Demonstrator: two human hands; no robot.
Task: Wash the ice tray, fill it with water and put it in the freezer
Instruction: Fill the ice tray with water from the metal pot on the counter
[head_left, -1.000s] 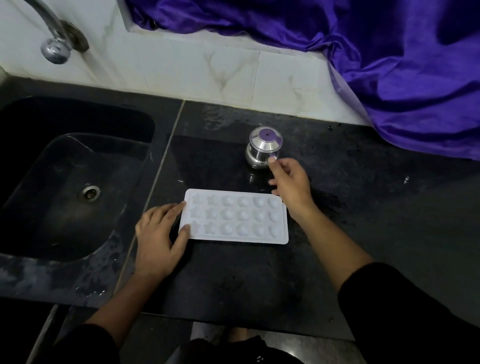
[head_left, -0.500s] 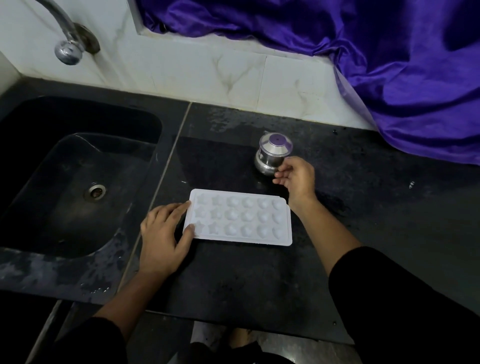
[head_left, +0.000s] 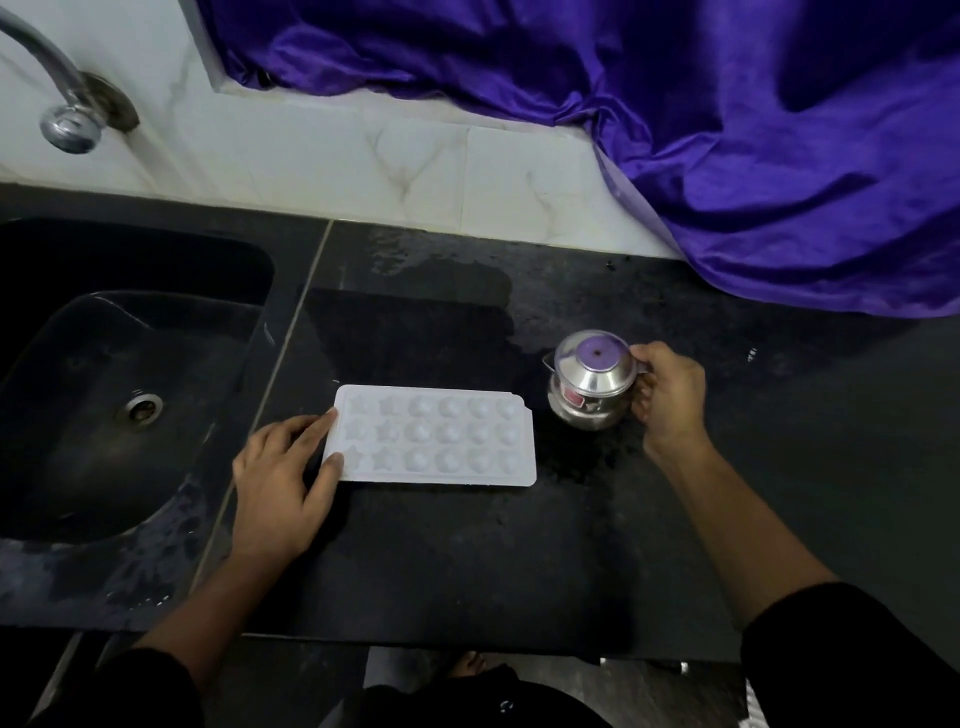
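Now, from the head camera, the white ice tray (head_left: 431, 436) lies flat on the dark counter (head_left: 467, 561), just right of the sink (head_left: 171, 525) and well below the tap (head_left: 67, 119) at far left. The left hand (head_left: 280, 478) rests on the counter with its fingers straight and relaxed, forefinger and thumb touching the tray's left edge as if to steady it. The right hand (head_left: 670, 395) is where the change is. A second ago one fingertip only touched the small steel pot (head_left: 592, 384) beyond the tray's far edge. The fingers are now curled round the handle on the pot's right side in a firm hold, and the pot sits just beside the tray's far right corner. I cannot tell whether it is lifted clear of the counter or standing on it. A purple cloth (head_left: 727, 156) hangs over the wall ledge at far right. My reading is that the person has taken up the pot to pour water into the tray, so the filling step is about to begin. Whether the moulds hold any water yet is not clear from here. The pour calls for a slow tilt over the small cups, with the left hand keeping the light tray from sliding.
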